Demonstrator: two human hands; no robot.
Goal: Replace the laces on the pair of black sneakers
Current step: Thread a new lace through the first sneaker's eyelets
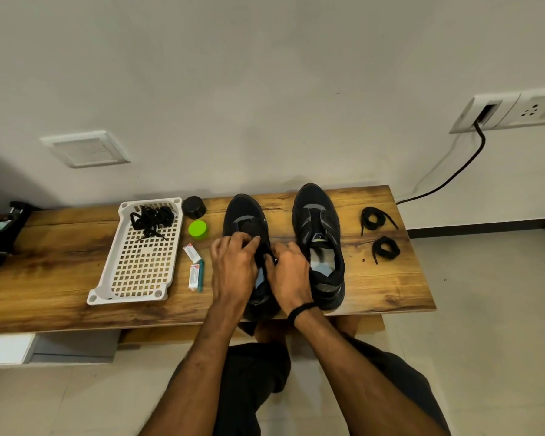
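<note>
Two black sneakers stand toe-away on the wooden table (390, 287). Over the left sneaker (244, 217) my left hand (233, 265) and my right hand (288, 272) meet, each pinching a black lace (266, 251) at the shoe's upper eyelets. The hands hide most of that lace and the shoe's opening. The right sneaker (318, 234) stands untouched with no lace in its eyelets. Two coiled black laces (379, 234) lie on the table to its right. A loose tangle of black laces (151, 219) sits in the white tray (129, 278).
A black round jar (194, 206) and a green lid (197, 229) stand between the tray and the left sneaker. Two small packets and a teal pen (196, 272) lie nearer me. A black cable (460, 171) runs from the wall socket at right. My knees are under the table's front edge.
</note>
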